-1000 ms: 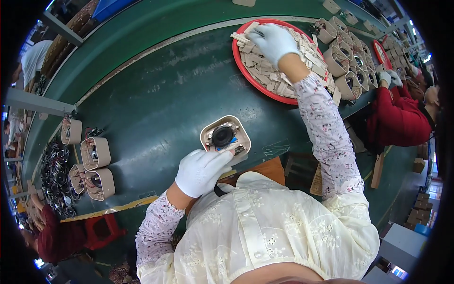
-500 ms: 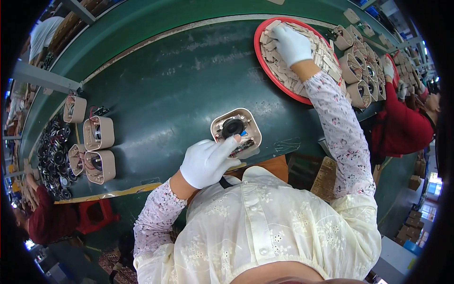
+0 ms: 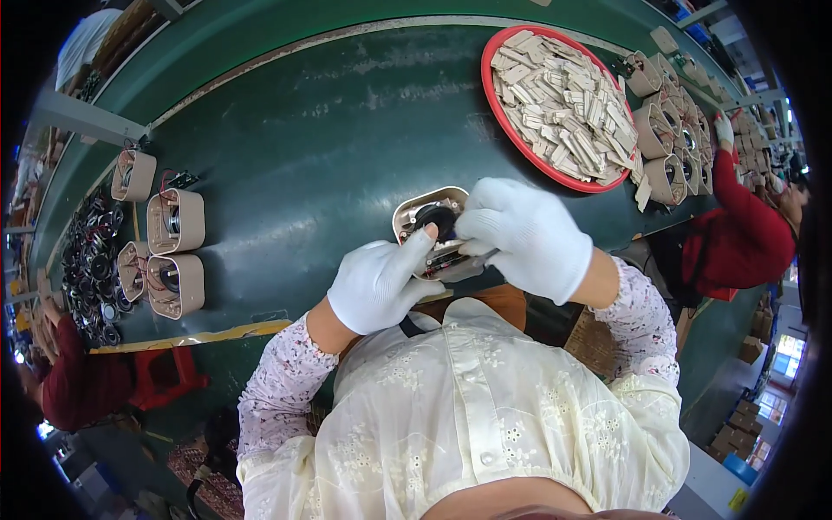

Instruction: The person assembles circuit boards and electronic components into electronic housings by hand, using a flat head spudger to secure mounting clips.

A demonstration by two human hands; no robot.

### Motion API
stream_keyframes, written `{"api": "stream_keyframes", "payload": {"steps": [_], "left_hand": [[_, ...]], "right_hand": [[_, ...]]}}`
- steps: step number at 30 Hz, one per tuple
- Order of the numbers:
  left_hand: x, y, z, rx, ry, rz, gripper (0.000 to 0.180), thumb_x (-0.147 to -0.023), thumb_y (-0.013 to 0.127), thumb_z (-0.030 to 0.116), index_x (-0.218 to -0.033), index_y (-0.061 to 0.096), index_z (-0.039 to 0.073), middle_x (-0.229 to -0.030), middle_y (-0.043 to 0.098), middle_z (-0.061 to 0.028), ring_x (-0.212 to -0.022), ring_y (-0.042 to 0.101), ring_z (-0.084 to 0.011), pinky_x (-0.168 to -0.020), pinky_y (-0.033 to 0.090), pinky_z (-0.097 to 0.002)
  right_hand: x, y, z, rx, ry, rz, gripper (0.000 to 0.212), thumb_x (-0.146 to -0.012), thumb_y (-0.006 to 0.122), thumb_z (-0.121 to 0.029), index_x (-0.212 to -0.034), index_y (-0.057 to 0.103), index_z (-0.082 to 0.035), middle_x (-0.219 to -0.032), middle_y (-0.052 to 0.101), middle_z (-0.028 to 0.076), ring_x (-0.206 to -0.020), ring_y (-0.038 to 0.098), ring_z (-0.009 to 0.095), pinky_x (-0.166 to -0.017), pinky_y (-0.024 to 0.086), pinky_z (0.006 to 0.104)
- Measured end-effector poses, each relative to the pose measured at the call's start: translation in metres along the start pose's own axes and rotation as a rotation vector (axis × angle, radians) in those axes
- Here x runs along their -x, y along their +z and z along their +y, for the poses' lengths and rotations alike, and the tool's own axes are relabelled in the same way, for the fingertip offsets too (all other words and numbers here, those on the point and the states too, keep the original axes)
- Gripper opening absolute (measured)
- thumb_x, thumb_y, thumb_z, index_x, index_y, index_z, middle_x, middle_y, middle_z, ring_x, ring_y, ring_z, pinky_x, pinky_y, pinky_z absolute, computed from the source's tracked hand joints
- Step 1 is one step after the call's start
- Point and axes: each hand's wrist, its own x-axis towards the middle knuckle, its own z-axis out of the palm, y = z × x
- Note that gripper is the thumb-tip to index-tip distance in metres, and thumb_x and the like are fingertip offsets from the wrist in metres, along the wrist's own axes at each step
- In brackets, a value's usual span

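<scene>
A beige box-shaped speaker housing (image 3: pixel 444 192) lies in front of me on the green bench, its open side up. Inside sits a round black speaker (image 3: pixel 433 217), with small parts and wires at the near side. My left hand (image 3: pixel 373 284), in a white glove, grips the housing from its near left; a bare thumb tip rests by the speaker's edge. My right hand (image 3: pixel 530 243), gloved too, is at the housing's right side, its fingers closed together. It hides that side of the box, and what the fingers pinch is too covered to make out.
A red round tray (image 3: pixel 488 76) heaped with beige flat strips (image 3: pixel 563 104) stands at the far right. Several beige housings (image 3: pixel 663 130) are stacked beyond it. On the left are more housings (image 3: pixel 176 221) and a pile of black speakers (image 3: pixel 91 269). People in red work at both sides.
My right hand has left the tray of strips and come down to the housing's right side. My left hand stays on the housing.
</scene>
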Motion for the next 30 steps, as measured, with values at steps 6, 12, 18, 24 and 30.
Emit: {"api": "stream_keyframes", "payload": {"steps": [6, 12, 18, 24, 30], "left_hand": [[0.001, 0.0, 0.0, -0.013, -0.011, 0.0, 0.089, -0.073, 0.086, 0.019, -0.15, 0.043, 0.004, -0.076, 0.067, -0.0086, -0.061, 0.063, -0.0298, -0.055, 0.049, -0.0391], [0.002, -0.003, -0.002, -0.039, 0.004, -0.039, 0.084, -0.075, 0.085, 0.02, -0.147, 0.046, 0.003, -0.078, 0.068, -0.0082, -0.061, 0.063, -0.0287, -0.057, 0.05, -0.0382], [-0.007, -0.008, 0.006, -0.21, 0.084, 0.012, 0.044, -0.08, 0.073, 0.017, -0.124, 0.069, 0.019, -0.088, 0.067, -0.0008, -0.071, 0.063, -0.0219, -0.06, 0.051, -0.0335], [-0.009, -0.007, 0.011, -0.183, 0.016, -0.05, 0.027, -0.081, 0.07, 0.016, -0.107, 0.075, 0.022, -0.09, 0.064, 0.0013, -0.073, 0.061, -0.0203, -0.063, 0.052, -0.0326], [-0.017, -0.014, 0.02, -0.26, 0.009, -0.142, 0.02, -0.082, 0.071, 0.015, -0.102, 0.073, 0.02, -0.087, 0.06, -0.0006, -0.075, 0.062, -0.021, -0.065, 0.051, -0.0341]], "right_hand": [[-0.005, 0.001, -0.007, 0.077, -0.111, -0.137, 0.021, -0.071, 0.075, -0.009, -0.09, 0.067, -0.009, -0.089, 0.058, 0.008, -0.083, 0.063, 0.03, -0.068, 0.053, 0.0396], [0.008, 0.036, 0.007, -0.01, -0.06, -0.068, 0.018, -0.073, 0.071, -0.006, -0.09, 0.066, -0.008, -0.095, 0.058, 0.01, -0.088, 0.061, 0.033, -0.074, 0.053, 0.0411], [0.016, 0.04, 0.004, -0.053, 0.038, -0.039, 0.023, -0.076, 0.068, -0.002, -0.097, 0.066, -0.009, -0.096, 0.057, 0.011, -0.091, 0.059, 0.035, -0.078, 0.051, 0.0417], [0.012, 0.042, 0.003, -0.039, 0.084, -0.099, 0.006, -0.086, 0.065, -0.011, -0.092, 0.067, -0.009, -0.094, 0.057, 0.013, -0.092, 0.062, 0.034, -0.08, 0.055, 0.0422], [0.019, 0.041, 0.019, -0.399, 0.03, 0.107, 0.02, -0.082, 0.067, 0.002, -0.099, 0.071, -0.007, -0.092, 0.063, 0.011, -0.084, 0.063, 0.031, -0.075, 0.052, 0.0397]]}}
